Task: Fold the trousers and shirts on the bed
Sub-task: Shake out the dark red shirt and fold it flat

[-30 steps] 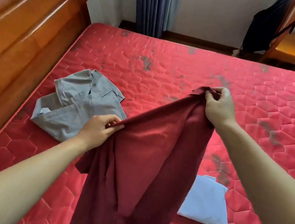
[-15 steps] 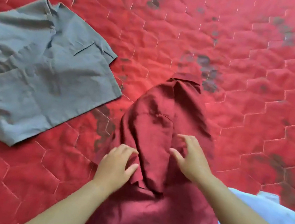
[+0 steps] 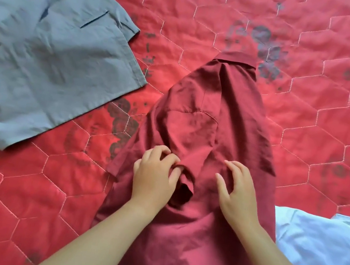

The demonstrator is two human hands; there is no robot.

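**Head view.** The dark red collared shirt [image 3: 220, 107] lies lengthwise on the red hexagon-quilted mattress [image 3: 319, 64], with its collar away from the person and its hem running out of frame near the body. One second ago it hung in the air, pinched near the collar by both hands. Half a second ago it was already down, with both hands resting loosely on it. Now the left hand [image 3: 155, 175] has its fingers curled, pinching the edge of a short sleeve turned in over the front. The right hand [image 3: 238, 189] rests on the cloth just beside it, fingers spread and slightly bent, grasping nothing. Judgement: laying-out is over and sleeve-folding is in hand; the bunched body will likely want smoothing first. A grey short-sleeved shirt [image 3: 43, 52] lies roughly folded at upper left, apart from the red one. A pale blue folded garment [image 3: 323, 249] lies at lower right, against the red shirt's edge
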